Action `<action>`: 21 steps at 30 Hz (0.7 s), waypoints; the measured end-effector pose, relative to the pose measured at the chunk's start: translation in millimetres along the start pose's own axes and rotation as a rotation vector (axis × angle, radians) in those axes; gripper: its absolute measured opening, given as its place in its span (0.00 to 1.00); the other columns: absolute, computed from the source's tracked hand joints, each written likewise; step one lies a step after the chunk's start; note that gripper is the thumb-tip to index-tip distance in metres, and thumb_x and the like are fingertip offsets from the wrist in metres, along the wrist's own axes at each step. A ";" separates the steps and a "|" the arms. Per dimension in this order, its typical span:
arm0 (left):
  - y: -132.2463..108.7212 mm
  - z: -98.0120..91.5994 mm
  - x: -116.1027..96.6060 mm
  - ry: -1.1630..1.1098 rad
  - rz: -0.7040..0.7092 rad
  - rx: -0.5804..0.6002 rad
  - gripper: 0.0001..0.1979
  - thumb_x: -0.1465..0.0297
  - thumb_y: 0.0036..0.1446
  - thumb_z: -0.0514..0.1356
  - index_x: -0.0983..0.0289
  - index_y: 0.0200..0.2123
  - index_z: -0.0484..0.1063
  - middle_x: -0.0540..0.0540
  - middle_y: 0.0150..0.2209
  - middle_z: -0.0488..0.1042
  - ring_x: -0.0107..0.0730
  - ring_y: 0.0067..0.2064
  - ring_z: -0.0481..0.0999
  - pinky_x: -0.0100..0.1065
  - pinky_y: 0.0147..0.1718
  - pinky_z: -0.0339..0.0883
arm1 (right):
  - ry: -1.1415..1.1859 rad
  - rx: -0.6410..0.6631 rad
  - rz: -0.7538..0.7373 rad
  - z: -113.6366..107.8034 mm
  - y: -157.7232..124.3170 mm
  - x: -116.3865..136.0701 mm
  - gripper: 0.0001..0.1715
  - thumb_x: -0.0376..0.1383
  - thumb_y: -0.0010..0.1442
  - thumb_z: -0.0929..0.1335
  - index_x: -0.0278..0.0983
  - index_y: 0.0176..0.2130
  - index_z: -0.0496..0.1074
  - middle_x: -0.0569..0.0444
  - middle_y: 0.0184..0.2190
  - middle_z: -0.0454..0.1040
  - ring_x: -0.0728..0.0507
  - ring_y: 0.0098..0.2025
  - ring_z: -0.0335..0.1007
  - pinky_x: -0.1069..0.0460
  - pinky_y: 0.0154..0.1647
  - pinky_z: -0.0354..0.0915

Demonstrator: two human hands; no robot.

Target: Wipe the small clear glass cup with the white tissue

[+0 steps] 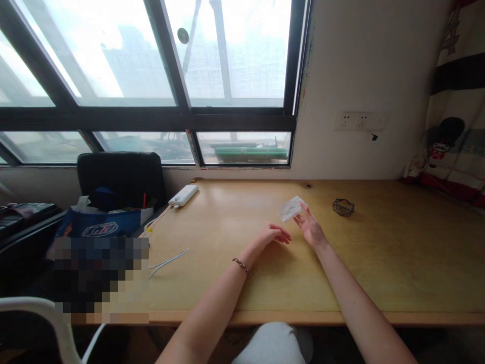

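Between the thumb and fingers of my right hand (311, 231) is a small, clear plastic bag (291, 208), held tilted a little above the table. I cannot make out whether anything is inside it. My left hand (273, 234) hovers low or rests just left of it, its fingers slightly bent and holding nothing; a braided bracelet (241, 266) circles that wrist. To the right of my right hand, a dark metallic ring-shaped object (343, 207), like an openwork bracelet, sits on the wooden table (394, 263).
A white power bank (184, 195) with a cable lies at the table's back left. Loose white cable ends (169, 261) rest nearer the left edge. Beyond that edge are a blue bag (102, 222) and a black chair (120, 174). A window and wall border the back.
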State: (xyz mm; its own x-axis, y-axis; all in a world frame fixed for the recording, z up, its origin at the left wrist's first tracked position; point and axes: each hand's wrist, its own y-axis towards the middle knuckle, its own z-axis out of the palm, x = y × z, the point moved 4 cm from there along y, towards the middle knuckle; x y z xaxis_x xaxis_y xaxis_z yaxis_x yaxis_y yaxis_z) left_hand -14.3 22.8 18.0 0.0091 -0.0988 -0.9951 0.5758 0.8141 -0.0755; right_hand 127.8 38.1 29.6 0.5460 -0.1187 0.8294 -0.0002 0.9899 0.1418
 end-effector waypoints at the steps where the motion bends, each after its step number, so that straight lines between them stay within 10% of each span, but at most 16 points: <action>1: 0.0 1.6 0.3 0.007 -0.001 0.014 0.12 0.69 0.43 0.56 0.72 0.29 0.74 0.61 0.31 0.75 0.34 0.31 0.74 0.33 0.35 0.65 | 0.027 -0.006 -0.020 1.0 -0.5 1.4 0.26 0.49 0.54 0.60 0.49 0.52 0.57 0.60 0.52 0.61 0.48 0.51 0.59 0.47 0.55 0.51; 9: -0.6 22.8 -9.7 -0.013 0.322 0.027 0.34 0.61 0.48 0.58 0.55 0.57 0.47 0.53 0.59 0.48 0.41 0.56 0.55 0.39 0.52 0.53 | 0.118 0.197 0.094 41.6 -23.7 -6.8 0.36 0.55 0.53 0.55 0.49 0.58 0.41 0.57 0.54 0.59 0.47 0.56 0.52 0.46 0.57 0.47; 14: 0.4 17.5 -7.7 0.258 0.394 -0.172 0.36 0.60 0.52 0.53 0.57 0.59 0.38 0.50 0.61 0.38 0.35 0.61 0.37 0.36 0.57 0.38 | -0.015 0.241 0.163 53.4 -33.8 -13.0 0.38 0.58 0.52 0.53 0.47 0.58 0.44 0.55 0.54 0.59 0.44 0.54 0.55 0.45 0.53 0.53; 21: 9.2 8.8 4.5 0.158 0.290 -0.242 0.37 0.63 0.56 0.49 0.60 0.58 0.24 0.57 0.57 0.53 0.34 0.55 0.56 0.36 0.51 0.54 | -0.103 0.204 0.111 51.8 -30.1 -11.7 0.39 0.58 0.52 0.49 0.44 0.58 0.46 0.52 0.54 0.59 0.44 0.53 0.56 0.46 0.51 0.55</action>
State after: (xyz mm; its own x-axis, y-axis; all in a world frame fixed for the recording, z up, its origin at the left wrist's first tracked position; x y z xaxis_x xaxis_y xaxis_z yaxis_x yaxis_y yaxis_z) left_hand -1.8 24.8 13.4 0.0061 0.2284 -0.9735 0.3583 0.9084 0.2154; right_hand 78.0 5.6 43.6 0.4447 -0.0280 0.8953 -0.2300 0.9624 0.1444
